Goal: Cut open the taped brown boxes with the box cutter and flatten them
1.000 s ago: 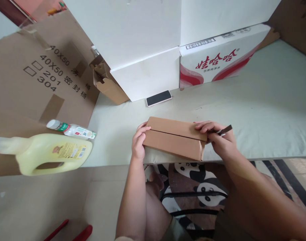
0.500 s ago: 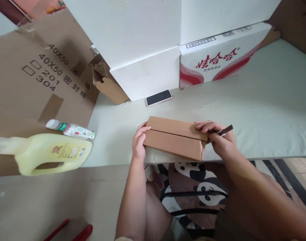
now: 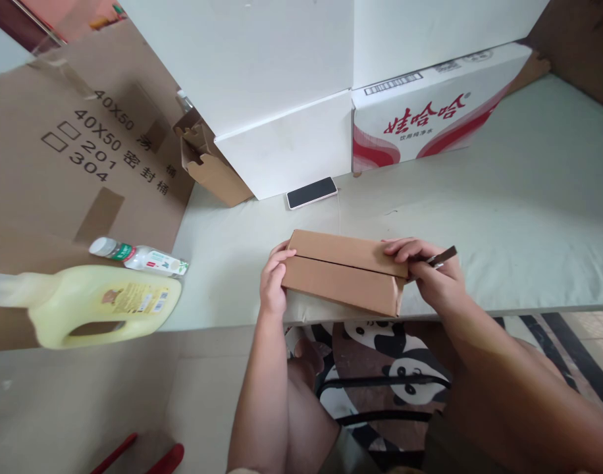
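A small brown cardboard box is held at the table's front edge, its two top flaps meeting along a dark seam. My left hand grips its left end, thumb and fingers closed around the side. At the right end my right hand curls its fingers over the top of the box. A slim dark stick-like tool with pale markings is clasped in the same hand; its outer end sticks out to the right, while the inner end is hidden, so its kind is unclear.
A phone lies beyond the box, before white panels and a red-and-white carton. On the left are a yellow jug, a clear bottle, an open cardboard box and a large carton.
The view has shifted very slightly. Both hands keep the same hold on the box, and the dark tool stays in my right hand.
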Available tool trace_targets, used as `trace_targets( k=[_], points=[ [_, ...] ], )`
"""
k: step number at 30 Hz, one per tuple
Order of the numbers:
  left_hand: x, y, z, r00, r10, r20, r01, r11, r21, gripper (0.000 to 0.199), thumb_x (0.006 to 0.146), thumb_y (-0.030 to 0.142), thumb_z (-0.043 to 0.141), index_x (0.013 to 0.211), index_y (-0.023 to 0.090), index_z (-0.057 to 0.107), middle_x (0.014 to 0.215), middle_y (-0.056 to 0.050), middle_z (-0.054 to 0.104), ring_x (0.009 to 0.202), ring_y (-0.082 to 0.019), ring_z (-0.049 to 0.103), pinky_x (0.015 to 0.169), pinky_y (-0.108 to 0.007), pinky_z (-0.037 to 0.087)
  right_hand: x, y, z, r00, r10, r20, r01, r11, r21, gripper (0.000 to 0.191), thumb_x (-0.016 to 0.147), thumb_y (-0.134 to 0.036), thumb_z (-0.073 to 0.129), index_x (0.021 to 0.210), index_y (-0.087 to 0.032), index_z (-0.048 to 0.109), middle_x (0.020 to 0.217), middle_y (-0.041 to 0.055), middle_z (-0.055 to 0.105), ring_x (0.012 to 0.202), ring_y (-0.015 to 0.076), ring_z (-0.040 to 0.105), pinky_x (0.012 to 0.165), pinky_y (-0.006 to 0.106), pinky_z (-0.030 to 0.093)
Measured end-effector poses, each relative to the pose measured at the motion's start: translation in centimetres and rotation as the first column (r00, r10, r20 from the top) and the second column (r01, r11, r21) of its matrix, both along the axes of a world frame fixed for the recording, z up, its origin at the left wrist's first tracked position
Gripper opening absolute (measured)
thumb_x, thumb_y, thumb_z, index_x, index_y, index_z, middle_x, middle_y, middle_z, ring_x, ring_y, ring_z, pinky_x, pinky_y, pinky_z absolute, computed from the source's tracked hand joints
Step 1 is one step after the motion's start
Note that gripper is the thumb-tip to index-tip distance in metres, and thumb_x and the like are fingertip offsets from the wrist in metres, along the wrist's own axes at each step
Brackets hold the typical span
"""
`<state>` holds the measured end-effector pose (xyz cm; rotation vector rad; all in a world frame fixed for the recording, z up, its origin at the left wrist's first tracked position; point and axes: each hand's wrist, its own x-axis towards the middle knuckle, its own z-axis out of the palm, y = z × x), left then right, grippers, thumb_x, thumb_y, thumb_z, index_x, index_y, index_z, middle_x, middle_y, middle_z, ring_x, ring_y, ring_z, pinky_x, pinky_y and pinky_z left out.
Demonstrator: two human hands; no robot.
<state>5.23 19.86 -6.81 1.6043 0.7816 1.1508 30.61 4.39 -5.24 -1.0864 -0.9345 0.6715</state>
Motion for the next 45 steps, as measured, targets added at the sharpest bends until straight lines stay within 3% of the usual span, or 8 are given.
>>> trace_targets(
  k=[7,14,31,45],
  points=[
    [0.10,-0.11,0.13,1.000,0.018,-0.008,-0.018,1.000,-0.004,0.035,0.086,0.047,0.054,0.098,0.023,0.078,0.130,-0.008,0.068,0.129,-0.033,0.057,0.111,-0.048,0.042,-0.10,0.07,0.07,1.000,0.007,0.001,-0.007,0.999,0.041,0.031,0.072,-0.004,0.053,0.076,-0.028,0.072,0.090,0.0006,0.075,0.101,0.0227,0.070,0.104,0.049,0.053],
    [0.11,-0.12,0.02,1.000,0.027,-0.016,-0.027,1.000,0.009,0.037,0.087,0.049,0.054,0.099,0.024,0.077,0.131,-0.009,0.068,0.130,-0.033,0.057,0.111,-0.049,0.042,-0.35,0.11,0.21,1.000,-0.015,-0.009,0.015,1.000,0.002,0.022,0.073,-0.010,0.055,0.072,-0.027,0.071,0.089,0.0022,0.075,0.100,0.0245,0.070,0.105,0.052,0.052],
    [0.33,-0.31,0.10,1.000,0.024,0.013,-0.024,1.000,-0.014,0.037,0.086,0.052,0.056,0.097,0.024,0.077,0.129,-0.009,0.068,0.129,-0.033,0.057,0.111,-0.048,0.041,-0.54,-0.14,-0.05,1.000,-0.025,-0.007,0.025,1.000,0.001,0.028,0.074,-0.006,0.051,0.073,-0.027,0.069,0.092,0.0015,0.074,0.102,0.0228,0.070,0.096,0.045,0.054],
    [0.38,-0.41,0.13,0.999,0.040,-0.006,-0.040,0.999,-0.030,0.038,0.086,0.054,0.055,0.097,0.024,0.076,0.129,-0.009,0.067,0.129,-0.034,0.056,0.111,-0.050,0.041,-0.55,-0.14,0.19,0.999,-0.041,0.000,0.041,0.999,-0.020,0.023,0.072,-0.009,0.054,0.071,-0.027,0.068,0.090,0.0024,0.074,0.099,0.0244,0.070,0.094,0.046,0.055]
  ],
)
